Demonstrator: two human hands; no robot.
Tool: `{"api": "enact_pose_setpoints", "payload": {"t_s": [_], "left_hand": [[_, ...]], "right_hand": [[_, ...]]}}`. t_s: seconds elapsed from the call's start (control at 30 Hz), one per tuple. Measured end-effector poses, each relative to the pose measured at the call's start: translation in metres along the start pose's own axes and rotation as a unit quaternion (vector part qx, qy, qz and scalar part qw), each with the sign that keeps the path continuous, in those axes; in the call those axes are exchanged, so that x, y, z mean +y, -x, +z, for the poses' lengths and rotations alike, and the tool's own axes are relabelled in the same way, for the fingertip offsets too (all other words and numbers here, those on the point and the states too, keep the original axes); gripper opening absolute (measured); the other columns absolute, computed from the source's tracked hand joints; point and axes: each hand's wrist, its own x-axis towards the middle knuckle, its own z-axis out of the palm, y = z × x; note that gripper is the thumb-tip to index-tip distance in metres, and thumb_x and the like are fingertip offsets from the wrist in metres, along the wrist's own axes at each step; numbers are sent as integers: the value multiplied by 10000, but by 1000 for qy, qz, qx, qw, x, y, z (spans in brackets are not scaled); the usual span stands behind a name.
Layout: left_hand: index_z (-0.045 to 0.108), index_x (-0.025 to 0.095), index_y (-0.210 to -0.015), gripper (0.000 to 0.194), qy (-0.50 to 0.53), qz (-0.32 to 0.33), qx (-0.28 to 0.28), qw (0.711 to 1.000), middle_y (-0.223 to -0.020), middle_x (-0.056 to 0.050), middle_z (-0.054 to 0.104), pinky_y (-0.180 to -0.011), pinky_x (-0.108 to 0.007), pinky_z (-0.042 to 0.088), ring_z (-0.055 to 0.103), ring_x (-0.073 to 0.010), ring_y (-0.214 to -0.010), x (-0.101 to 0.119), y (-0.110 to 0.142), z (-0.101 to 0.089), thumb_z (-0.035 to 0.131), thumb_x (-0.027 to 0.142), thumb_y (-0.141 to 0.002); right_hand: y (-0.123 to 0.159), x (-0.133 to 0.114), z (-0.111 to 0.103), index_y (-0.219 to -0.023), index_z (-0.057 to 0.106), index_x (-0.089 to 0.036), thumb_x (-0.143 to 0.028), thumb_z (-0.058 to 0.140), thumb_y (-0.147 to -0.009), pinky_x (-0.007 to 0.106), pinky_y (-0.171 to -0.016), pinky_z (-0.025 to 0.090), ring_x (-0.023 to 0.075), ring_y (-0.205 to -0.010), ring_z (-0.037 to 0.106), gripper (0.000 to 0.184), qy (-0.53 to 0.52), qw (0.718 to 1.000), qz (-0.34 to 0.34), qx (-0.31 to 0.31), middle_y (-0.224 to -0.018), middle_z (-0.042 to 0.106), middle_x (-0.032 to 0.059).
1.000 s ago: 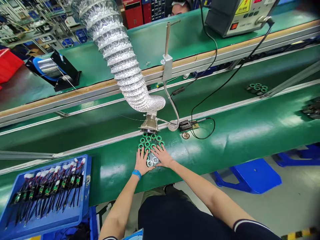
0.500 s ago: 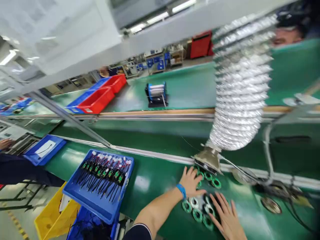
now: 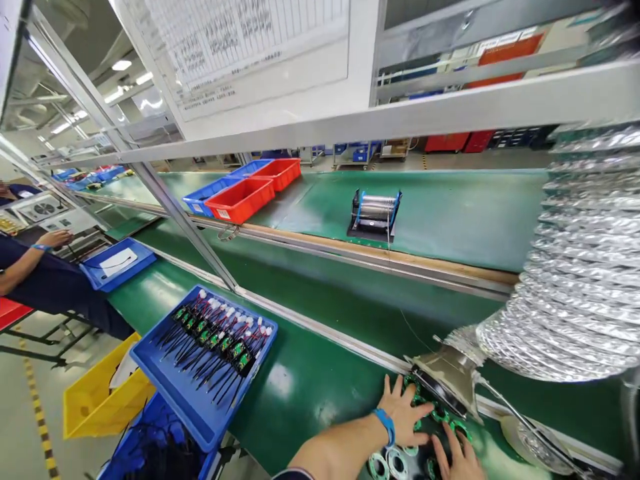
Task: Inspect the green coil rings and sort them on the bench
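My left hand, with a blue wristband, reaches over the green bench with its fingers spread. Beside and under it lie several ring-shaped green circuit boards. One paler ring sits just below the wrist. Close by on the right, my right hand also has its fingers apart, over more rings; its lower part is cut off by the frame. Neither hand visibly grips anything. Some rings are hidden beneath the fingers.
A fume hood on a silver duct hangs right above the rings. To the left, a blue tray holds wired boards. A yellow bin, a solder spool and red bins stand around. A co-worker's arm is far left.
The view has swung to the right and tilted, so the bench items sit differently in frame. Both hands stay spread by the rings, now closer together.
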Motion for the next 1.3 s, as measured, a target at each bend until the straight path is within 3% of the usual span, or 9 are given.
{"api": "enact_pose_setpoints", "payload": {"t_s": [0.2, 0.43, 0.57, 0.67, 0.8, 0.97, 1.13, 1.3], "left_hand": [[389, 370, -1441, 629, -42, 14, -9, 999, -1453, -132, 333, -1020, -620, 320, 251, -422, -1376, -3, -4, 5, 465, 629, -872], [478, 383, -1381, 535, -75, 60, 12, 995, -1432, -114, 380, -972, -560, 357, 305, -407, -1333, -7, 12, 16, 483, 553, -874], [403, 376, -1438, 605, -74, 59, 20, 995, -1336, -124, 466, -986, -677, 259, 405, -417, -1245, -7, 5, 22, 451, 559, -864], [421, 336, -1436, 656, -62, 27, -17, 998, -1282, -141, 498, -983, -749, 150, 432, -458, -1207, -4, -9, 27, 443, 602, -837], [458, 341, -1406, 647, -41, 8, -29, 999, -1320, -142, 481, -988, -745, 106, 419, -475, -1224, -1, -14, 32, 446, 631, -828], [548, 321, -1319, 591, -55, 31, 47, 997, -1208, -125, 552, -1026, -694, 107, 454, -440, -1199, -1, 2, 33, 471, 641, -827], [639, 317, -1194, 506, -64, 82, 72, 992, -1122, -105, 603, -1059, -674, 132, 501, -401, -1156, 2, 17, 35, 480, 641, -839], [616, 323, -1250, 569, -113, 106, 87, 984, -1332, -93, 524, -1118, -668, 97, 318, -388, -1368, 12, 47, 15, 431, 698, -864]], "right_hand": [[-2, -12, -7, -1381, 485, -170, -356, 273, -862, 517, -868, 494, 368, -1135, 520, 591, -16, 997, -27, -76, -1335, 464, 192], [26, -26, 10, -1355, 500, -155, -396, 301, -913, 469, -767, 483, 344, -986, 575, 541, 27, 994, -26, -105, -1139, 567, 193], [39, -28, 12, -1347, 497, -126, -430, 335, -923, 498, -879, 438, 346, -998, 566, 547, 62, 995, -26, -72, -1151, 592, 194], [45, -33, 13, -1340, 498, -71, -451, 363, -926, 543, -995, 361, 342, -960, 567, 579, 108, 993, -4, -37, -1160, 607, 212], [49, -38, 19, -1352, 482, -40, -478, 340, -934, 620, -1058, 259, 380, -1082, 538, 622, 127, 992, 19, -2, -1178, 602, 244], [52, -38, 23, -1309, 515, -12, -565, 302, -939, 587, -1084, 279, 377, -1122, 537, 699, 111, 992, 58, 11, -1194, 589, 260], [68, -44, 21, -1349, 499, -27, -585, 301, -935, 609, -1086, 279, 410, -1204, 510, 723, 90, 992, 87, 30, -1264, 558, 277], [83, -62, 14, -1505, 323, -114, -637, 290, -916, 692, -1087, 190, 440, -1357, 356, 789, 60, 992, 101, 45, -1385, 485, 255]]}}
